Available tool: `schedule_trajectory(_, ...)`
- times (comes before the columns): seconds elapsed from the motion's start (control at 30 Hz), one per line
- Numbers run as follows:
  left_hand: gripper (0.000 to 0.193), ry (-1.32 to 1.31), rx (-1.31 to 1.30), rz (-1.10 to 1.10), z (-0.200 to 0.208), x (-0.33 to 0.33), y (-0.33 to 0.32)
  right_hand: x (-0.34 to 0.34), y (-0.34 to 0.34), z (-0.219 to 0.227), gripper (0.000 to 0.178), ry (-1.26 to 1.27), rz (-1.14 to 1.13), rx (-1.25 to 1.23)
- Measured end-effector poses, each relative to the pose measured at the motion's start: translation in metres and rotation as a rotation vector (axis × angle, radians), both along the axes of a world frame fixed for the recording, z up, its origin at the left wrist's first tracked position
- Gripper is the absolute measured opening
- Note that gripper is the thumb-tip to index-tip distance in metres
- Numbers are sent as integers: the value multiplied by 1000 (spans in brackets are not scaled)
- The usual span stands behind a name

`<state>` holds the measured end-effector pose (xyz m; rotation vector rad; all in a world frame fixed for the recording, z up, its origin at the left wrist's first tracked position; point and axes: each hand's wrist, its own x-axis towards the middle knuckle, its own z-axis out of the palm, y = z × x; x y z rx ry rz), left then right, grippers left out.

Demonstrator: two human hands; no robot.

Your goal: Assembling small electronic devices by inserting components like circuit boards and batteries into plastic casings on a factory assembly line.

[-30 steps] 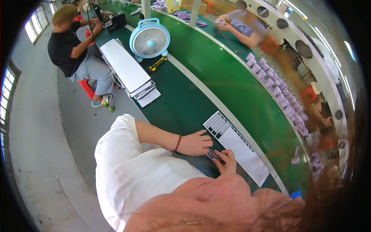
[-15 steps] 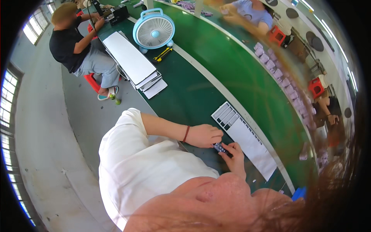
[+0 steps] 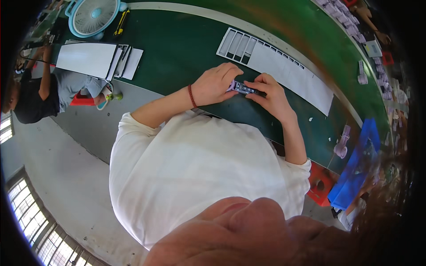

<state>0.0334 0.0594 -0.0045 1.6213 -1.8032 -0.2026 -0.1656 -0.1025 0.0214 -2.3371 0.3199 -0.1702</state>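
Both of my hands meet over the dark green table (image 3: 177,48) and hold one small oblong part (image 3: 244,88), dark with a pale purple end. My left hand (image 3: 216,84) grips its purple left end; a red cord sits on that wrist. My right hand (image 3: 271,94) pinches the dark right end with fingertips. Just beyond my hands lies a long white sheet (image 3: 288,71) whose left end has several slot-shaped compartments. My white shirt fills the middle of the view below the hands.
A light blue desk fan (image 3: 92,17) and a yellow tool (image 3: 120,22) stand at the far left, by a stack of white sheets (image 3: 86,60). A seated person in black (image 3: 31,95) works at the left. Small purple parts (image 3: 341,146) and a blue bin (image 3: 355,170) lie right.
The view has swung down and closer onto my hands. Both hands stay together on the small part in front of the white sheet.
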Motion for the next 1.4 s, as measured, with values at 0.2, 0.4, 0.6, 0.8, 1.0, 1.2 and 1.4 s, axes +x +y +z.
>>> schedule_trajectory(0.2, 49, -50, -73, -59, 9, 2, 3, 11, 7, -3, 35, -62, -10, -32)
schedule_trajectory(0.4, 17, -271, -264, -120, -13, -1, 1, -3, 26, -15, 44, -252, -32, -431)
schedule_trajectory(0.6, 16, -130, -194, -103, -23, -6, 2, -44, 48, -56, 49, -341, -129, -532)
schedule_trajectory(0.8, 16, -128, -183, -111, -16, -2, 2, -44, 55, -64, 53, -255, -166, -548)
schedule_trajectory(1.0, 17, -110, -137, -126, -17, 0, -1, -44, 48, -70, 52, -266, -146, -574)
schedule_trajectory(1.2, 19, -87, -65, -90, -13, -5, 3, -39, 53, -41, 51, -247, -135, -605)
schedule_trajectory(1.4, 65, 233, -2, -81, -4, -36, 13, -16, 84, -18, 68, -343, -144, -485)
